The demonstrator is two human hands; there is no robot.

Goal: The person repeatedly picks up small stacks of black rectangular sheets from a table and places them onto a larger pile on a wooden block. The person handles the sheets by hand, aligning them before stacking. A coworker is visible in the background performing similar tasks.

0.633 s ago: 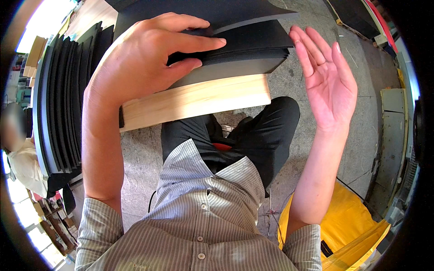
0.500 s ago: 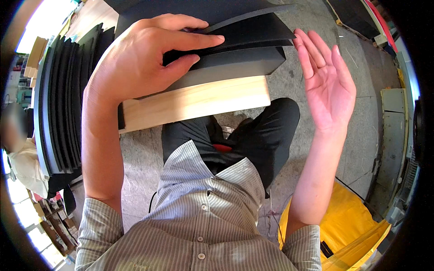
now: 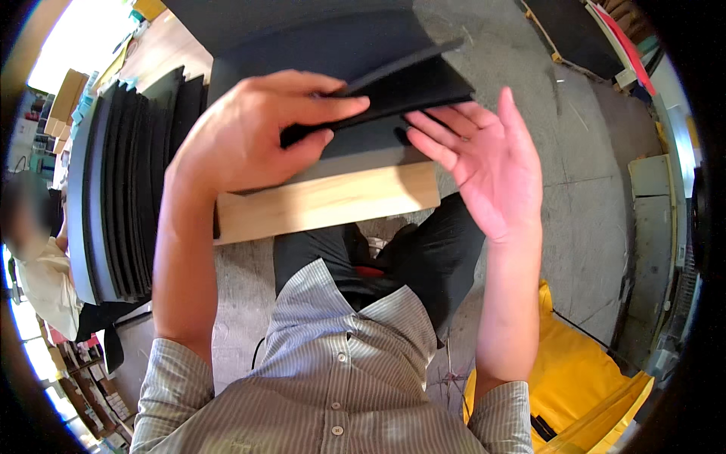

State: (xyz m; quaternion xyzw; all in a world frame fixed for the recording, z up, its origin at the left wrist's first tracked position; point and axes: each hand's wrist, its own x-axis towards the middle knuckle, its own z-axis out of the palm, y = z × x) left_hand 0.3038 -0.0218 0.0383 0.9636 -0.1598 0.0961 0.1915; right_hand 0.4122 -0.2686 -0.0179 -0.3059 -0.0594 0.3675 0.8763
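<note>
A pale wooden board [image 3: 333, 203] is being seen lengthwise, its plain front face being left uncovered and its right end being set slightly higher in view than its left. Directly on it, a dark grey sheet [image 3: 363, 150] is being carried, its near edge being lined up roughly along the wood. Beneath, a grey floor [image 3: 582, 151] is being crossed by thin joint lines. Toward the upper right, a small white scrap [image 3: 560, 81] is being borne by the floor.

Sheets [image 3: 423, 85]: in my left hand [image 3: 261, 129]
Board [image 3: 333, 203]: before me
Stack [image 3: 121, 204]: on my left
Bag [image 3: 578, 363]: on my right
</note>
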